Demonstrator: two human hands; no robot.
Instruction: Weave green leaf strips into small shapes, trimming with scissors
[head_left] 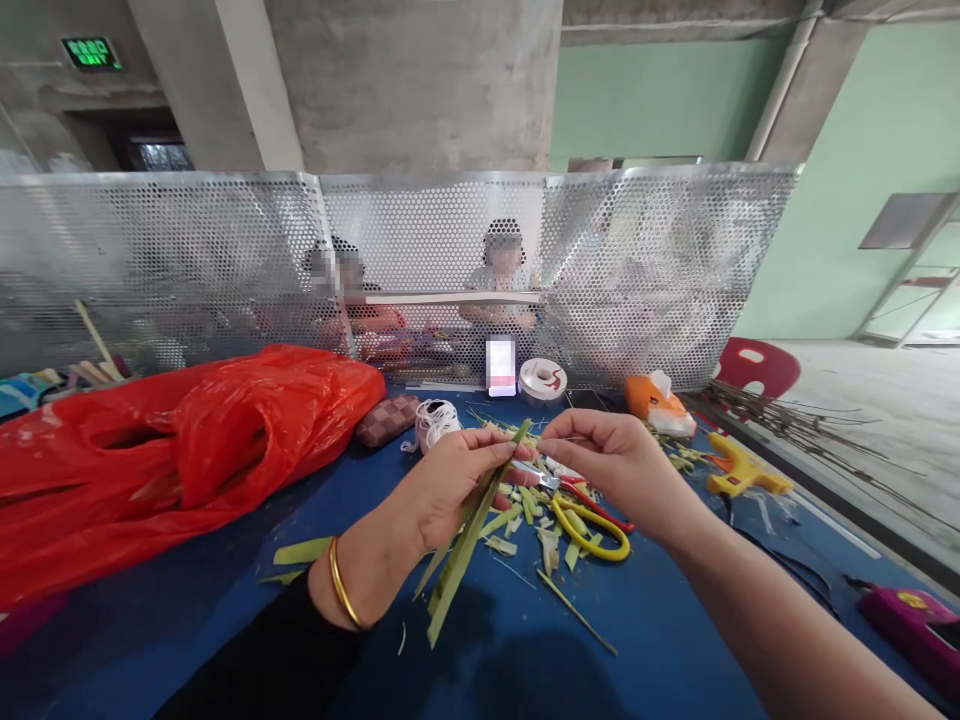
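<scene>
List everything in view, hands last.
Bag: one, red, left
Pouch: one, brown, left
Cord: one bundle, white, centre
Phone: one, white, centre
Spool: one, white, centre
Tissues: one pack, orange, right
Glue gun: one, yellow, right
Device: one, purple, right
Scissors: count unclear, yellow and red, centre
Leaf scraps: many, green, centre
Leaf strips: count unclear, green, centre
Table: one, blue, below
Chair: one, red, right
Twigs: many, brown, right
Divider: one, silver, behind
People: two visible, behind
Left grip: one, on strips
Right grip: one, centre
</scene>
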